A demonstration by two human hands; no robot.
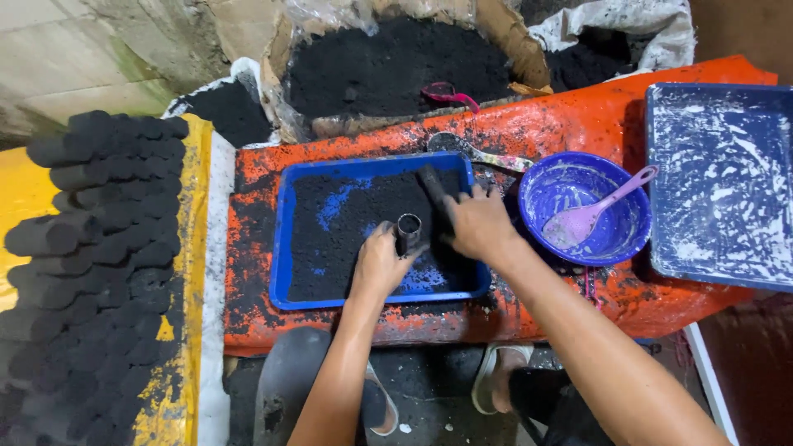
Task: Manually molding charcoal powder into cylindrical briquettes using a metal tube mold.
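Head view, left hand: left hand (pixel 382 263) clamped around a short dark metal tube (pixel 408 232), held upright with its open mouth facing up, over the blue tray (pixel 285 248).
Head view, right hand: right hand (pixel 479 225) closed on a black rod-shaped tool (pixel 433 188) that slants up and away from the fist, just beside the tube.
Tube condition: cylindrical, grey-black, rim soiled with black powder; interior looks dark, contents cannot be told.
Tray: rectangular, blue, shallow, coated with black powder (pixel 347 223); bare blue patches show through near the middle and at the near edge.
Counter: orange counter (pixel 578 116), heavily smeared black, carries the tray.
Right of tray: blue round bowl (pixel 615 235) streaked white, with a lilac spoon (pixel 591 215) resting in it; beyond it a second blue tray (pixel 719 182) smeared with white.
Behind tray: open sack of black powder (pixel 388 66) with a pink scoop (pixel 450 92); a metal spoon (pixel 475 151) lies on the counter.
Left side: stacked black cylindrical briquettes (pixel 99 248) on a yellow surface (pixel 21 194).
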